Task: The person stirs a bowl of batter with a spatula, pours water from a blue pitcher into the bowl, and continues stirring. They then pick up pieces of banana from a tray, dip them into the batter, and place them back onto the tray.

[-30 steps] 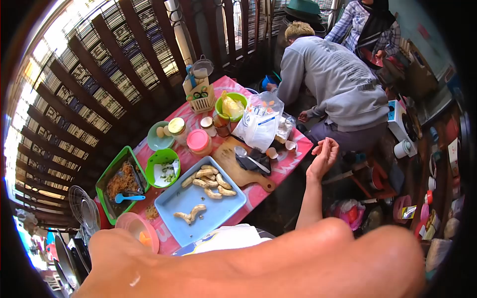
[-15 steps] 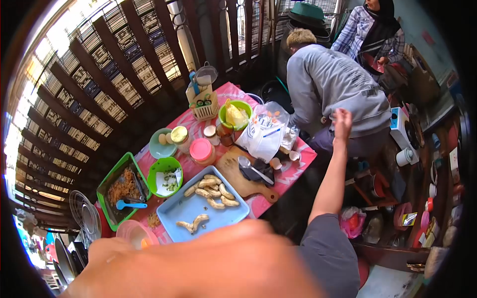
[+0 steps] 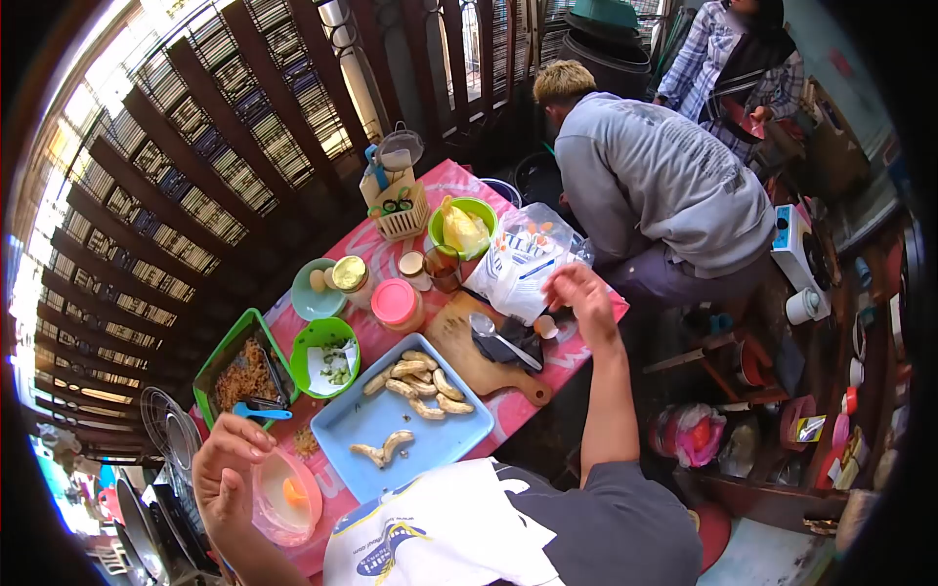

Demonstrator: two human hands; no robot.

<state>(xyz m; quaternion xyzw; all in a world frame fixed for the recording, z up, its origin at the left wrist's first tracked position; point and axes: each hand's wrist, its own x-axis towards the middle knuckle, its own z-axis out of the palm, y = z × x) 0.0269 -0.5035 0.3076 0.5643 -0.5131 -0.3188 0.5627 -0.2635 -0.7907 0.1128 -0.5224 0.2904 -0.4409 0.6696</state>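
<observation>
My left hand (image 3: 230, 467) hovers at the left rim of a pink bowl (image 3: 315, 500), fingers loosely bent, thumb apart, nothing in it. Inside the bowl lies an orange egg yolk (image 3: 294, 491) with pale stuff. Over the table's right side is my right hand (image 3: 582, 298), its fingers loosely curved and apart, holding nothing visible. Close by it are cracked eggshells (image 3: 546, 327) and a printed white plastic bag (image 3: 518, 269). Several peeled bananas (image 3: 415, 381) lie in a blue tray (image 3: 342, 454) between my hands. A spoon (image 3: 493, 335) rests on dark cloth over a wooden cutting board (image 3: 454, 337).
Left on the table stand a green tray (image 3: 203, 376) of brown shreds with a blue spoon (image 3: 262, 411), and a green bowl (image 3: 306, 342). Jars, a pink-lidded tub (image 3: 397, 301) and a utensil basket (image 3: 399, 210) stand behind. A person in grey (image 3: 664, 176) bends over beyond; another stands farther back.
My left arm, earlier blurred across the bottom of the view, is now beside the pink bowl. My right hand has come down and left over the table. The person in grey has shifted slightly.
</observation>
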